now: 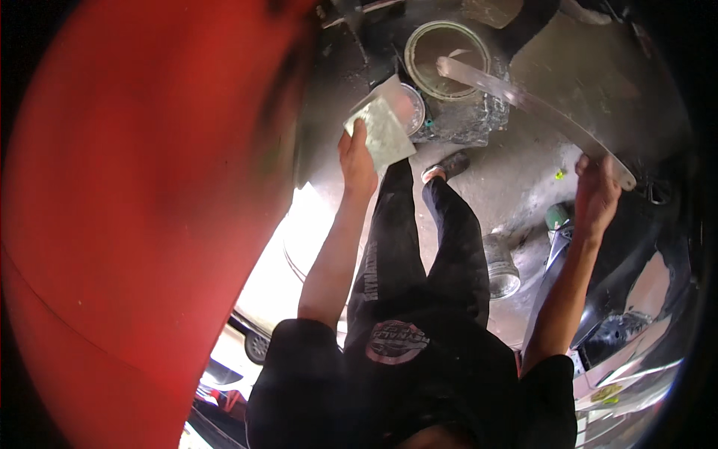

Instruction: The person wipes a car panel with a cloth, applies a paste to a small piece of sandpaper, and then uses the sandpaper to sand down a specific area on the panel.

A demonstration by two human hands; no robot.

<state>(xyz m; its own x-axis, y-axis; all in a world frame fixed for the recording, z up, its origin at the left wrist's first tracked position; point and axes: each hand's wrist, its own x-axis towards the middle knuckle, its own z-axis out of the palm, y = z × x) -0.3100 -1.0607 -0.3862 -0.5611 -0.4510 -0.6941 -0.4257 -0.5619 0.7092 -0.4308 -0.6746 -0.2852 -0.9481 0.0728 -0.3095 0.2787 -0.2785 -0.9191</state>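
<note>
My left hand (359, 159) is closed on the edge of a pale, flat square board (380, 135), with the thumb lying on its smeared top face. My right hand (597, 196), off to the right, is wrapped round one end of a long flat strip (550, 112). The strip curves away to the upper left, and its tip, with a whitish-pink coating, appears over a large open bucket (413, 73). Greyish-brown material shows inside the bucket. Partly hidden behind the board is a smaller round can (416, 109) with a pinkish-white top.
A large red panel (149, 187) fills the left side, close to me. The bucket and can rest on a plastic-wrapped block (456, 129). A metal can (502, 268) lies near my legs. On the right is a dark car body (628, 247) with bare patches.
</note>
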